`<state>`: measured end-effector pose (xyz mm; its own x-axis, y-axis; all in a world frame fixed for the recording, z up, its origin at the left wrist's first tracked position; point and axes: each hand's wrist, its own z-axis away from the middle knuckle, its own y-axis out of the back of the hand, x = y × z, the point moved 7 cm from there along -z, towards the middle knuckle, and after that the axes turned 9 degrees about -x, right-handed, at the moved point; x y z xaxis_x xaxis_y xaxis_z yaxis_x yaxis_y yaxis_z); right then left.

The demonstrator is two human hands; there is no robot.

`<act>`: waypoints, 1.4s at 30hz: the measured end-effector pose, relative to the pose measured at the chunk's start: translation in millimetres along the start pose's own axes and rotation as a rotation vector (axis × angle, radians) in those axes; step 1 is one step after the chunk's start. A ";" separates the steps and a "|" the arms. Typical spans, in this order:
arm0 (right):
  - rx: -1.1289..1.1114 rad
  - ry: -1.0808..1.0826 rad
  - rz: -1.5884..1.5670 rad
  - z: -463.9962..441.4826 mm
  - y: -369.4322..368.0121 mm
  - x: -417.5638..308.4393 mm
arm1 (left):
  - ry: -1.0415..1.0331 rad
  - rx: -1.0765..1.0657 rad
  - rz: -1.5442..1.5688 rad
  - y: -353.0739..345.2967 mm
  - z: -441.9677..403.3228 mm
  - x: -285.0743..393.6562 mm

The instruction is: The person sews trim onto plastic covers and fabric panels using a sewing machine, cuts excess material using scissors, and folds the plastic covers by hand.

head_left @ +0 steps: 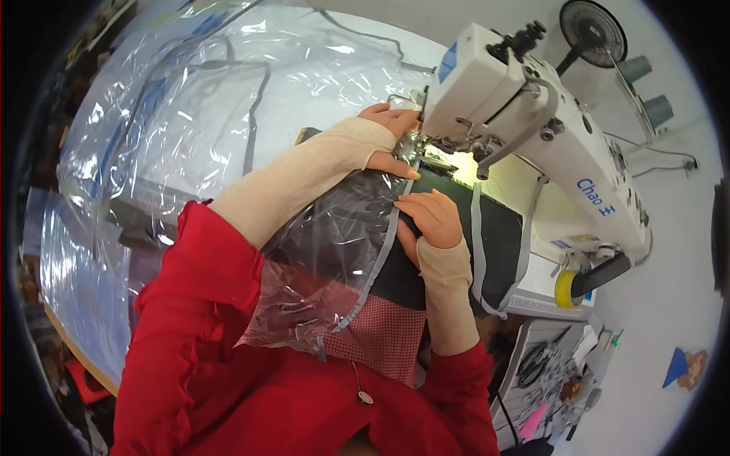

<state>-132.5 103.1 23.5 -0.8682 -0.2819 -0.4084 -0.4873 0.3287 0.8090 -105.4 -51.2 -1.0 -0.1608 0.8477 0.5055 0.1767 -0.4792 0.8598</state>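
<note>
Blue lettering on the arm of the white sewing machine (547, 144) reads "Chao", followed by a blue mark that cannot be made out with certainty. The blue label (447, 61) on the machine's end and the small yellow-and-blue sticker (582, 239) near its base are too small to read.

A clear plastic sheet (327, 228) edged with grey binding tape (384, 254) lies across the person's front and runs up to the lit needle area, with black fabric (498, 243) beside and beneath it. The left hand (397, 125) lies over the plastic close to the needle area, its fingers extended and the thumb spread away, resting on the sheet. The right hand (435, 220) is nearer the body, its fingers bent with the tips on the taped edge; whether they pinch it cannot be told.

More clear plastic sheeting (182, 106) covers the left of the white worktop. A yellow tape roll (565, 289) sits by the machine's base, above a tray (519, 353) holding black-handled scissors (534, 363).
</note>
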 end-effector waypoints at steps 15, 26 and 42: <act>0.043 0.024 0.020 4.9 3.5 -2.0 | 0.013 -0.023 -0.011 -3.0 -5.7 -4.2; 0.088 -0.052 0.043 6.9 5.8 4.7 | 0.014 -0.027 -0.180 -5.5 -7.7 -3.1; 0.092 -0.051 0.060 7.9 4.3 8.1 | 0.192 -0.167 -0.271 -2.8 13.9 -12.2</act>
<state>-142.4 109.4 20.3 -0.8984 -0.2141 -0.3833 -0.4390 0.4251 0.7916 -90.4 -57.0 -10.6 -0.3620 0.8985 0.2484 -0.0554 -0.2867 0.9564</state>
